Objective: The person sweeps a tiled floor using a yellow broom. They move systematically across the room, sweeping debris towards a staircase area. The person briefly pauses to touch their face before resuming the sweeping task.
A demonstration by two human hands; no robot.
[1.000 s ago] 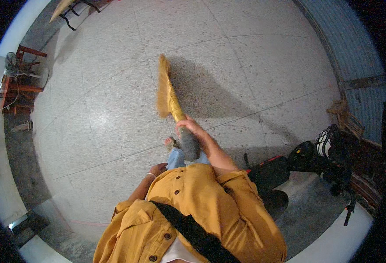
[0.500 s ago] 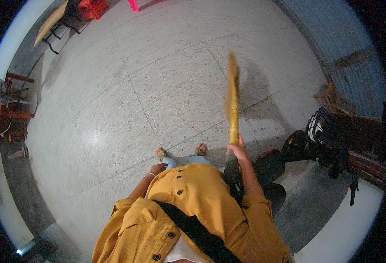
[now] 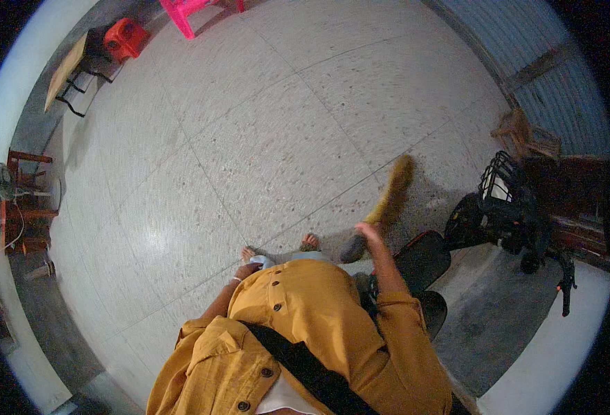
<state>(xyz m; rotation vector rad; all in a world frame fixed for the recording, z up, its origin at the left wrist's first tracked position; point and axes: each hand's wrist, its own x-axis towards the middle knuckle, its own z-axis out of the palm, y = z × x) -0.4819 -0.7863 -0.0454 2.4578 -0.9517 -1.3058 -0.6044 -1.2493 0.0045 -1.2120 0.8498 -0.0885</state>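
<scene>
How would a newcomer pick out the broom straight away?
Start from the pale speckled floor and find the dark two-wheeler at the picture's right. Just left of it, the person's right hand grips the broom. Look for its yellow brush and grey handle end; the two-wheeler is mostly black.

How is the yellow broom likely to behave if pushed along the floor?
The broom is probably light for its size, since the right hand alone holds it. Its thick grey handle should stay fairly stiff. The slightly curved yellow head may flex, though blur hides its bristles.
</scene>
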